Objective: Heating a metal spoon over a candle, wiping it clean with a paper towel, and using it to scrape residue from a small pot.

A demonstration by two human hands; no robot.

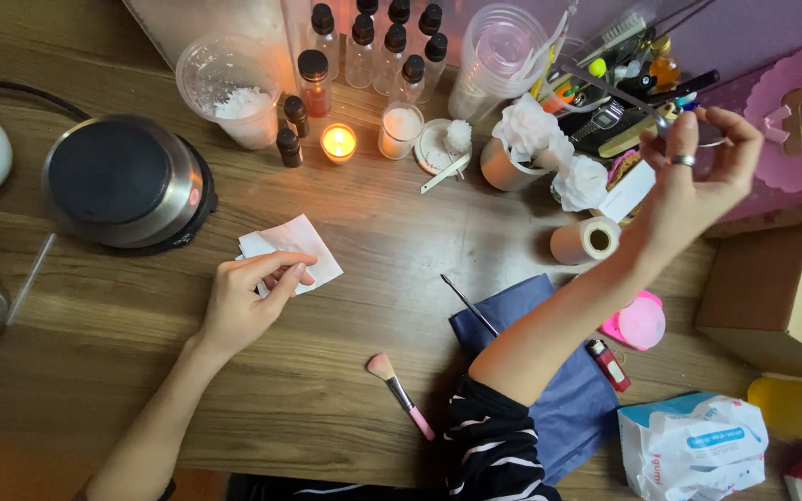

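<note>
Pinching creased white tissue [291, 252]

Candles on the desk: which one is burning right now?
The small candle glowing orange, between the dark dropper bottles and the taller white candle. It alone has a flame; the white one in its glass is unlit.

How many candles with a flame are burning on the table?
1. The lit candle stands between the dark small bottles and an unlit white candle, beyond the left hand.
</note>
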